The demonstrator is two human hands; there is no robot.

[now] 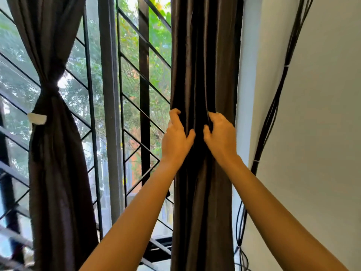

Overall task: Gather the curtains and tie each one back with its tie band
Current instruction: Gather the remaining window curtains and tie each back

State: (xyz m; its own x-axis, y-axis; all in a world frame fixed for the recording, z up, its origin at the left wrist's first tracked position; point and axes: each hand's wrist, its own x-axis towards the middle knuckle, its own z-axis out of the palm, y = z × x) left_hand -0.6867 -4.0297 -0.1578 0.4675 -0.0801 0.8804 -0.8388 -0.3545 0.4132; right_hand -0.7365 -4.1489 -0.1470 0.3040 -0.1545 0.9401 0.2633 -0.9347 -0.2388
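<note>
Head view: the left grip (176, 139) and right grip (220, 136) sit side by side, each with fingers curled into folds of the dark right curtain (203, 55). The curtain hangs bunched between them and runs on above and below. Well left of both grips, the left curtain (56, 163) is cinched by its band (48, 89). Just right of the right grip is the wall (312, 114), with cables (273, 106) running down it.

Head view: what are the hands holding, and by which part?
Both grip the dark curtain by the wall, bunching its folds: left hand at the window-side edge, right hand nearer the wall.
</note>
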